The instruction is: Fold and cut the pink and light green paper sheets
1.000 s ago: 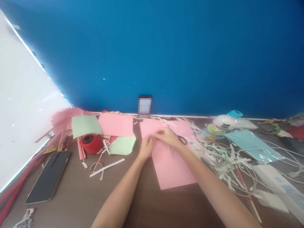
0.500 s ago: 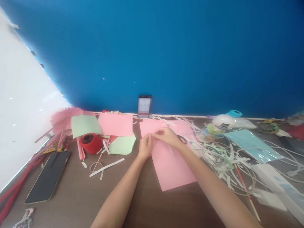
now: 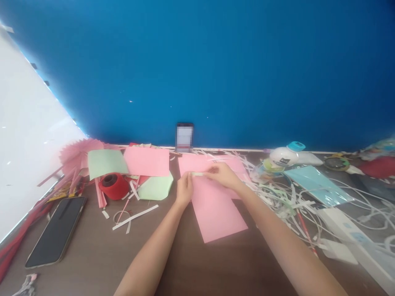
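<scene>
Above pink sheet (image 3: 216, 209), left hand (image 3: 184, 190) and right hand (image 3: 222, 175) pinch small paper strip (image 3: 197, 174) shut; best hold ends tight, pull flat.

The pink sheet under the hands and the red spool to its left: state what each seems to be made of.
Pink sheet: thin matte paper by the look, lying flat with crisp straight edges and no gloss. Red spool: probably wound ribbon or tape around a dark hollow core; the blur leaves the exact material open.
</scene>
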A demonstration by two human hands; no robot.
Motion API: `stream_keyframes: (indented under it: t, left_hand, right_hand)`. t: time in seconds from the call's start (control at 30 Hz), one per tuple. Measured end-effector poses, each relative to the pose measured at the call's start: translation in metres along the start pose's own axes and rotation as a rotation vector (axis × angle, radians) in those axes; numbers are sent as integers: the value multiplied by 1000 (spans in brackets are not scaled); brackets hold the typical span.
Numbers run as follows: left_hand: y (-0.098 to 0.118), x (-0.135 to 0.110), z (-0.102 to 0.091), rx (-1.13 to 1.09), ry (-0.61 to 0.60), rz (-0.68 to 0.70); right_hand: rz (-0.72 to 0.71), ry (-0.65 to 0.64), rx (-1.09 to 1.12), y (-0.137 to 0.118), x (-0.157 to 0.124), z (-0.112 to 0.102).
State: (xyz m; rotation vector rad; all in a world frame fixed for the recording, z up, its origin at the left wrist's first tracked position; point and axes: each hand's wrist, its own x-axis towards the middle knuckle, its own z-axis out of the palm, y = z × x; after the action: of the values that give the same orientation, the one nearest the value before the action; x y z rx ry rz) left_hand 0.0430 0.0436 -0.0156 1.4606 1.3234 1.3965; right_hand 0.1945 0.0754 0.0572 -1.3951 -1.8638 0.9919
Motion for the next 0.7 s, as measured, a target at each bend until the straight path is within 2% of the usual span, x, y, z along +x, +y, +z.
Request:
stream_keyframes:
  t: [0.33,0.53,0.7]
  left_hand:
    - [-2,-1,1,58,13,8]
    - [-5,-2,2,126,39,3]
    - [-2,-1,1,75,69,-46]
  right_hand:
    - [7,28,-135,0,2,-2]
    - [81,3,-138,1,6,-1]
    - [3,45,-89,9,12,5]
